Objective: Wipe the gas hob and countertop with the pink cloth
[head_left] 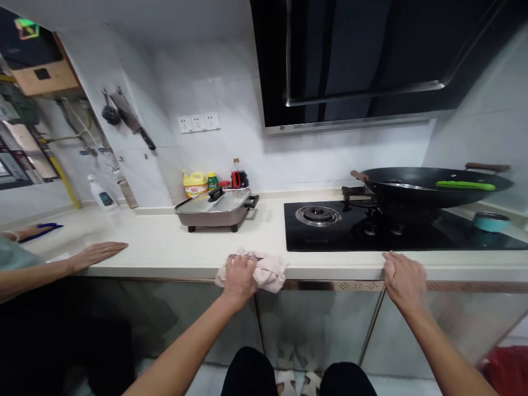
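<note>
My left hand (239, 278) is closed on a crumpled pale pink cloth (270, 272), which lies over the front edge of the white countertop (157, 247). Part of the cloth spills out to the right of my fingers. My right hand (406, 280) rests at the counter's front edge, just below the black gas hob (297, 234). Its fingers are curled in, and I see nothing in them. Behind my left hand stands an electric pan (214, 214) with a glass lid.
A large wok (412, 192) with a green-handled utensil (466, 186) sits on the right burner. A turquoise container (490, 221) stands beside it. The range hood (350, 66) hangs low overhead. At left, another person's hand (99, 256) lies flat on the counter; their other holds something blue.
</note>
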`<state>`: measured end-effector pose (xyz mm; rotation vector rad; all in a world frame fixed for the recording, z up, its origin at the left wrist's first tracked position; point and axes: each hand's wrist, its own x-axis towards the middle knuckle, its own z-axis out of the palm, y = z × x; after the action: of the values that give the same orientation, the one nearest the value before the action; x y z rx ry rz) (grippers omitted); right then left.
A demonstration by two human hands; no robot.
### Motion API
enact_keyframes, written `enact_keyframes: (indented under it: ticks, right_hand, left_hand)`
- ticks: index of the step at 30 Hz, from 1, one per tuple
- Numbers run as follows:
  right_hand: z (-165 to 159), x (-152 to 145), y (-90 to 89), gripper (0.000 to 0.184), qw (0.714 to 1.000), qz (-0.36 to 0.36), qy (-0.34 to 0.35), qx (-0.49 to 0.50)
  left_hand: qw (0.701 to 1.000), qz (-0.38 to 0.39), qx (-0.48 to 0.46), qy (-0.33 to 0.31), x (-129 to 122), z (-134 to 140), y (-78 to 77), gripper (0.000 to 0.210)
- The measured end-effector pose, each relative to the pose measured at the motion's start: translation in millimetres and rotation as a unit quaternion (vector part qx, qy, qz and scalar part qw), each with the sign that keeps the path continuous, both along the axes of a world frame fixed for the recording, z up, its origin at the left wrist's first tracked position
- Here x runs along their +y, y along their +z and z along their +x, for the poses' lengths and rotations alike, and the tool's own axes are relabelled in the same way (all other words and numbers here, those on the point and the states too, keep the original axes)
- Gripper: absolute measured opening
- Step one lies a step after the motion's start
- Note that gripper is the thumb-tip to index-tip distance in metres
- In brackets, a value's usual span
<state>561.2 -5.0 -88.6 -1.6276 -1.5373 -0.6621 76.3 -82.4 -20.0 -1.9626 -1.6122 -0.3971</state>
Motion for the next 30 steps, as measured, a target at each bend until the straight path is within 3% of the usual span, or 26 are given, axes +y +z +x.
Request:
enact_keyframes:
  ticks: [6, 8, 11, 15, 18, 21, 25, 27, 30]
  right_hand:
    - [-3, -5, 4.2, 0.051, 1.0, -0.003, 0.024, 0.016]
    - [-3, -5, 6.9, 0.052, 0.999, -0.009, 0.033, 0.034]
    - [-5, -11, 20.9, 0.052, 0.992, -0.029, 0.061, 0.108]
    - [-42, -45, 52.7, 0.045, 0.96, 0.013, 0.191, 0.207]
    - [-89, -72, 65.4, 0.045, 0.941, -0.011, 0.326, 0.089]
    - [-120, -76, 61.1, 0.074, 0.921, -0.079, 0.377, -0.056]
    - [-133, -62, 49.4, 0.1, 0.938, -0.118, 0.311, -0.101]
    - [-144, -58, 48.8, 0.101, 0.952, -0.143, 0.241, -0.124]
    - [-175, -59, 55.2, 0.101, 0.961, -0.169, 0.147, -0.164]
  left_hand:
    - [0.993, 0.033, -0.024, -0.108, 31, 148, -19.6, 0.048]
    - [0.989, 0.044, -0.022, -0.139, 38, 180, -20.6, 0.037]
    - [0.985, 0.06, -0.019, -0.162, 42, 203, -19.2, 0.028]
    - [0.983, 0.064, -0.02, -0.173, 42, 205, -18.4, 0.029]
    - [0.982, 0.046, -0.016, -0.182, 43, 200, -19.2, 0.033]
    - [0.976, 0.003, -0.012, -0.219, 46, 186, -19.9, 0.045]
    - [0.934, -0.009, -0.053, -0.353, 48, 147, -17.3, 0.088]
    - [0.914, 0.004, -0.086, -0.397, 46, 120, -11.6, 0.085]
    - [0.906, 0.009, -0.131, -0.402, 44, 77, 3.4, 0.058]
